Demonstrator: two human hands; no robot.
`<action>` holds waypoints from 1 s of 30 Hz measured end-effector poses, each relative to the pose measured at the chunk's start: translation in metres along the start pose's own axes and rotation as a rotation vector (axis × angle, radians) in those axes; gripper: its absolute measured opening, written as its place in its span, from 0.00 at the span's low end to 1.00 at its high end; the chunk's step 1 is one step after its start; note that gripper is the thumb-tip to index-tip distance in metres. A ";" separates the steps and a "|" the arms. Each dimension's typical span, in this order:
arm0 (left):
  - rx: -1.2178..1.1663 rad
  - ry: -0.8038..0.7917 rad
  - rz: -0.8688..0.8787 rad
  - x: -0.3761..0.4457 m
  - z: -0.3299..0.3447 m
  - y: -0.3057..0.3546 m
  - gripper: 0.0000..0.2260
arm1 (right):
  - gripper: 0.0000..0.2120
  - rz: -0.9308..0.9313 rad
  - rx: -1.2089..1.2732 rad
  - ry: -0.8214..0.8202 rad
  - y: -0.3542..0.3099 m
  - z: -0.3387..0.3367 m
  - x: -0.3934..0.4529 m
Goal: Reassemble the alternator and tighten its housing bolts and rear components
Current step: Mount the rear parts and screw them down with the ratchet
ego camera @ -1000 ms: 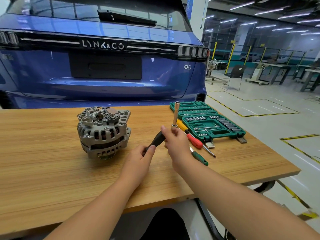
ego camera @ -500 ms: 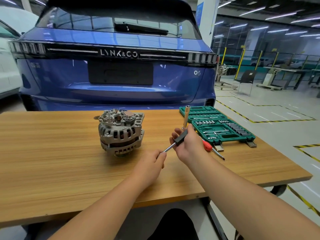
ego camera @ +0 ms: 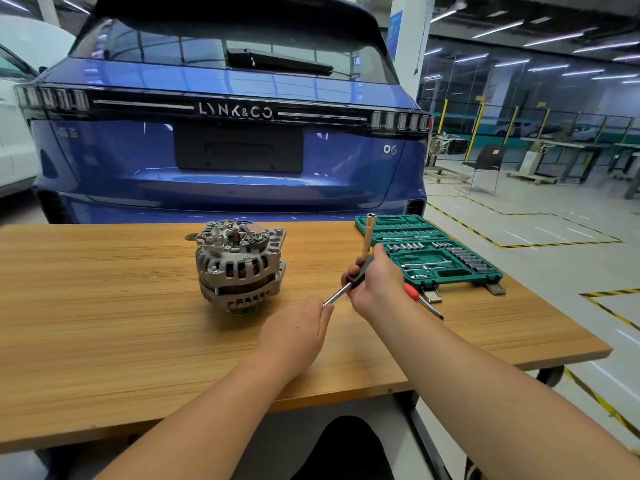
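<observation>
— What are the hands doing above the workbench?

— The right hand (ego camera: 375, 278) grips the black handle of a driver tool (ego camera: 356, 273), its long socket extension (ego camera: 367, 230) standing nearly upright with the open end up. The left hand (ego camera: 298, 336) pinches the tip of the bare steel shaft, which slants down-left out of the handle.

— And the alternator?

— The alternator (ego camera: 240, 265) stands on the wooden table (ego camera: 104, 306) just left of the hands, untouched, its axis vertical, rear components up, pulley down and partly hidden. A red-handled screwdriver (ego camera: 420, 299) lies half concealed behind the right wrist; beyond it is an open green socket set (ego camera: 436, 252), then a blue car (ego camera: 225, 150).
</observation>
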State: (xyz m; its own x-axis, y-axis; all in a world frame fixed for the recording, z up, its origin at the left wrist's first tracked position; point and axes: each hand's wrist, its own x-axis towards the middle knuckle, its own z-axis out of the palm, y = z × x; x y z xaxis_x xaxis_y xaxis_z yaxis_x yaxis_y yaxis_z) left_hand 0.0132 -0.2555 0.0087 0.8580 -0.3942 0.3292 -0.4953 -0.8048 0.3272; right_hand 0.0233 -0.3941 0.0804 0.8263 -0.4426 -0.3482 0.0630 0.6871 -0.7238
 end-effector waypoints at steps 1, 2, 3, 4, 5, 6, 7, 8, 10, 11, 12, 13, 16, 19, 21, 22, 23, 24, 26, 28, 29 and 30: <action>0.013 0.009 0.012 0.000 0.001 0.000 0.13 | 0.15 0.004 0.006 0.004 -0.001 0.000 0.000; 0.025 0.017 0.025 0.000 0.001 0.000 0.13 | 0.14 0.010 0.014 0.008 -0.002 0.000 0.000; 0.036 0.023 0.038 0.001 0.002 0.000 0.14 | 0.14 0.017 0.024 0.011 -0.003 -0.001 0.000; 0.046 0.028 0.052 0.000 0.002 -0.001 0.14 | 0.14 0.024 0.032 0.013 -0.004 -0.002 0.000; 0.058 0.033 0.068 0.000 0.003 -0.001 0.15 | 0.14 0.027 0.035 0.016 -0.004 -0.003 0.000; 0.068 0.040 0.084 0.000 0.004 -0.001 0.16 | 0.15 0.026 0.034 0.022 -0.005 -0.004 0.000; 0.075 0.048 0.097 0.001 0.004 0.000 0.17 | 0.15 0.021 0.034 0.030 -0.005 -0.005 0.000; 0.080 0.056 0.104 0.002 0.004 0.001 0.17 | 0.15 0.016 0.039 0.034 -0.005 -0.005 0.000; 0.085 0.064 0.105 0.003 0.005 0.000 0.17 | 0.15 0.008 0.050 0.038 -0.006 -0.005 0.001; 0.087 0.067 0.106 0.002 0.006 0.000 0.16 | 0.15 0.009 0.054 0.041 -0.007 -0.006 0.002; 0.090 0.069 0.110 0.001 0.007 -0.001 0.16 | 0.15 0.012 0.054 0.042 -0.007 -0.007 0.003; 0.094 0.072 0.115 0.000 0.008 -0.002 0.16 | 0.16 0.014 0.051 0.039 -0.007 -0.007 0.003; 0.091 0.086 0.130 0.001 0.007 0.001 0.18 | 0.16 0.014 0.059 0.037 -0.002 -0.007 0.005; 0.097 0.074 0.103 -0.007 0.006 -0.012 0.19 | 0.16 -0.039 0.152 0.089 -0.023 -0.013 0.015; 0.096 0.026 0.027 -0.018 0.007 -0.031 0.18 | 0.15 -0.098 0.205 0.153 -0.054 -0.025 0.025; 0.071 0.008 -0.023 -0.018 0.005 -0.037 0.17 | 0.15 -0.118 0.197 0.163 -0.067 -0.028 0.028; 0.040 0.006 -0.050 -0.014 0.003 -0.038 0.16 | 0.15 -0.129 0.167 0.158 -0.075 -0.030 0.029; 0.009 0.012 -0.049 -0.007 0.001 -0.033 0.16 | 0.14 -0.126 0.115 0.143 -0.076 -0.029 0.029; -0.036 -0.012 -0.003 0.007 -0.002 -0.014 0.15 | 0.14 -0.105 -0.010 0.099 -0.064 -0.022 0.027; -0.068 -0.080 0.028 0.016 -0.002 0.002 0.14 | 0.13 -0.086 -0.121 0.054 -0.053 -0.017 0.026; -0.083 -0.128 0.027 0.018 -0.001 0.005 0.15 | 0.12 -0.072 -0.184 0.039 -0.051 -0.017 0.027; -0.109 -0.179 0.026 0.020 -0.001 0.006 0.15 | 0.11 -0.056 -0.258 0.024 -0.051 -0.018 0.027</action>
State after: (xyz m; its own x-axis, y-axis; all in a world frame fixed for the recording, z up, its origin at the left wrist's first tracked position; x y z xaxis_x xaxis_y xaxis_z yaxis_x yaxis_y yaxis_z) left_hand 0.0272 -0.2679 0.0177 0.8507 -0.4941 0.1795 -0.5207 -0.7447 0.4175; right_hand 0.0324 -0.4518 0.0966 0.8116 -0.4917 -0.3154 -0.0392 0.4929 -0.8692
